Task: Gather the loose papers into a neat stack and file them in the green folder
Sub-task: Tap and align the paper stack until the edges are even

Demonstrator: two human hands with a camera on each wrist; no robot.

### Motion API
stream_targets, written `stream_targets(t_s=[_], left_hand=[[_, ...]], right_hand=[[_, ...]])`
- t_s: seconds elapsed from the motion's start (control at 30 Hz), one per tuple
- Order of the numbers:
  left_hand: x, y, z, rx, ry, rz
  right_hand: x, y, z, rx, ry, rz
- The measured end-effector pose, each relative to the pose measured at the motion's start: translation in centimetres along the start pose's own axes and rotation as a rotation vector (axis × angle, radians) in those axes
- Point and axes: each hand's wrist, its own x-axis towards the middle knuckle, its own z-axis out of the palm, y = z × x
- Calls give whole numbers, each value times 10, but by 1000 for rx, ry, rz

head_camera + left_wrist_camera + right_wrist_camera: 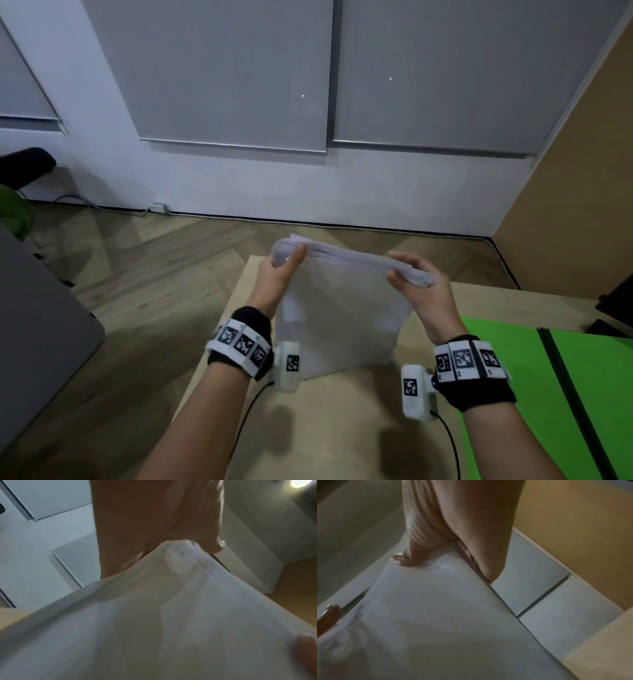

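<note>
papers point(342, 308) upright on desk point(335, 428), both hands pinching top corners: left hand point(277, 274), right hand point(424, 284). my worry: uneven squeeze fans sheets before green folder point(582, 394).

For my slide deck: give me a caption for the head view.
Both hands, left hand and right hand, hold the paper stack upright on the table.

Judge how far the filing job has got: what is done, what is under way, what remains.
Done: the papers are gathered into one bundle. Under way: the left hand and right hand grip its top corners, standing it on edge on the table, apparently squaring it. Left: the green folder lies beside the right wrist, no papers in it yet.
</note>
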Motion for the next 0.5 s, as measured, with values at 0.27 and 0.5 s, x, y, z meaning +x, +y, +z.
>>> stream_targets(t_s=[0.27,0.5], left_hand=[[3,-14,17,15,287,48],[3,-71,17,353,345,24]], right_hand=[[2,12,14,-76,-40,51],[-14,58,15,-495,-65,38]])
